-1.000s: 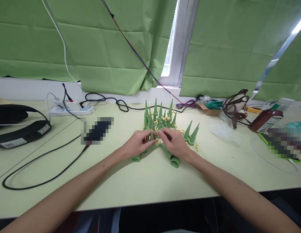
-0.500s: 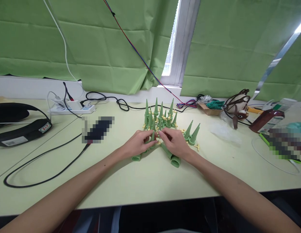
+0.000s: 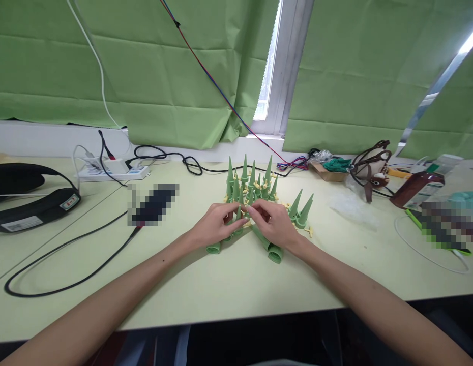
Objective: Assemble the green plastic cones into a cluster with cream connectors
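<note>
Several green plastic cone spikes stand upright in a cluster at the middle of the pale green table, with small yellow parts among them. Two more upright cones stand to the right. My left hand and my right hand meet in front of the cluster, fingers pinched together around a small green cone with a yellow piece. More green cones lie on their sides under my hands, their open ends toward me.
A power strip with plugs and a black cable lie to the left, beside a black neckband device. At the right are a brown bottle, a small box of green items and a strap bundle. Green curtains hang behind.
My fingers shifted slightly on the small cone; the hands stay in the same place in front of the cluster.
</note>
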A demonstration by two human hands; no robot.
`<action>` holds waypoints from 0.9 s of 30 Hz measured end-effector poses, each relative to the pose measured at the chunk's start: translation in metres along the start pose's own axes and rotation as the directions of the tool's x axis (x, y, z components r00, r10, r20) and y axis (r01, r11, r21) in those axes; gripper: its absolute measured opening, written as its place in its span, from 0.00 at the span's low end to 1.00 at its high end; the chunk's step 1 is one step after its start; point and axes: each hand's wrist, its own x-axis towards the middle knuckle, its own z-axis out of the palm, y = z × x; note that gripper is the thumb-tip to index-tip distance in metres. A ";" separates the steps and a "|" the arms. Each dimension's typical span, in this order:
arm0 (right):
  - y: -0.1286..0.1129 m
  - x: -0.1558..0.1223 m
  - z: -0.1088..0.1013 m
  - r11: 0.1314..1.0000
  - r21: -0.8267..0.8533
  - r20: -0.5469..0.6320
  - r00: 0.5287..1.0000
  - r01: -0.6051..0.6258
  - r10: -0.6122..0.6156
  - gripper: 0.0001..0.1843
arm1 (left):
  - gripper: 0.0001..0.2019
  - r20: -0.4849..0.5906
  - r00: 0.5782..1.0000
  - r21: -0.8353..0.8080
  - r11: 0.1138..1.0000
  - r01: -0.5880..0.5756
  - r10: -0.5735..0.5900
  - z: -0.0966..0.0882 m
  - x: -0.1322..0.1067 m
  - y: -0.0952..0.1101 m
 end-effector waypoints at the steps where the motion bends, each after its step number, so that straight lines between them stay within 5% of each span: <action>1: 0.000 0.000 0.000 1.000 0.012 -0.003 1.000 0.005 -0.005 0.13 | 0.12 -0.017 1.000 -0.006 1.000 0.004 -0.004 -0.001 0.000 0.001; 10: 0.001 0.000 0.001 0.989 -0.067 0.025 0.991 0.132 -0.131 0.13 | 0.13 -0.155 0.986 -0.155 0.987 0.032 -0.056 -0.004 0.000 0.008; 27: -0.008 0.002 0.013 0.945 -0.227 0.102 0.971 0.235 -0.217 0.07 | 0.16 -0.153 0.988 -0.309 0.951 -0.019 -0.030 -0.001 -0.005 0.008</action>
